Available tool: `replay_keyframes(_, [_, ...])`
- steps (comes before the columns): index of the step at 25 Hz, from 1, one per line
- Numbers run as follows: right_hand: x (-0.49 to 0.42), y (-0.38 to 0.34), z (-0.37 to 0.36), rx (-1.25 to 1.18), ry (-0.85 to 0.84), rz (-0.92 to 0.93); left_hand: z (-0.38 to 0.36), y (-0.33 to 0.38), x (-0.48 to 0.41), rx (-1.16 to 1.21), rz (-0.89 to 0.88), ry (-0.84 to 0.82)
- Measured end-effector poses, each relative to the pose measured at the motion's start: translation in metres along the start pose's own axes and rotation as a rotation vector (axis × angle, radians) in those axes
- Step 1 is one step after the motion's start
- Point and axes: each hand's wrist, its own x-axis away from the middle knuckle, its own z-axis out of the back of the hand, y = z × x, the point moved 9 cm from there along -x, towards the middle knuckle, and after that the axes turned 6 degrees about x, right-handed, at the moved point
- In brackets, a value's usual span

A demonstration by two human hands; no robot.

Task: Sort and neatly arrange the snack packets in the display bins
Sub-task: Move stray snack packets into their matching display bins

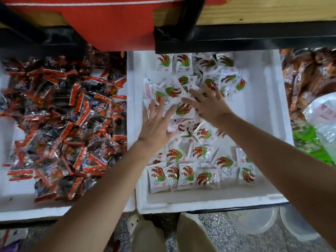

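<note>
We see both hands inside the white foam bin (263, 110). The left hand (156, 124) and right hand (209, 104), fingers straight and spread wide, press flat on loose white snack packets (183, 109) at its middle. An upright row (187, 176) stands by its near wall. Red-and-black packets (63, 115) lie heaped to its left.

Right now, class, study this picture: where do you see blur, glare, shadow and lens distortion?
Head view: the right hand is motion-smeared at its fingertips; the dark foil packets in the left bin glint with glare; the middle bin has walls leaning apart from the wide lens; the black shelf frame above lies in shadow.
</note>
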Motion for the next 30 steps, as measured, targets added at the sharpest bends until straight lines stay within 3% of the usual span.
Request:
replay_keyframes(3, [-0.002,0.041,-0.009,-0.097,-0.015,-0.103,-0.016,-0.013,-0.018,0.077,0.127,-0.082])
replay_keyframes(5, [0.002,0.06,-0.017,-0.148,0.005,-0.159,-0.023,-0.012,-0.021,0.206,0.172,-0.048])
replay_keyframes(11, [0.029,0.077,-0.008,-0.507,0.063,-0.304,0.002,-0.005,-0.012,0.467,0.154,0.364])
replay_keyframes(14, [0.049,0.011,0.001,-0.302,0.1,-0.052,0.008,0.014,0.0,0.281,-0.005,0.48])
replay_keyframes(16, [0.049,-0.038,-0.015,-0.064,0.21,0.184,-0.012,0.022,-0.011,0.045,-0.057,0.301])
replay_keyframes(18, [0.03,-0.044,-0.039,0.168,0.163,0.261,-0.03,0.007,-0.03,-0.064,0.003,0.109])
replay_keyframes(21, [-0.005,-0.009,-0.036,0.255,0.191,0.205,-0.023,-0.014,-0.052,-0.18,0.078,0.126])
replay_keyframes(26, [-0.04,0.053,-0.029,0.106,0.134,-0.004,-0.004,-0.022,-0.083,-0.216,0.19,0.151])
replay_keyframes(30, [-0.039,0.107,-0.034,-0.151,0.098,-0.298,0.021,-0.018,-0.089,-0.136,0.226,0.236])
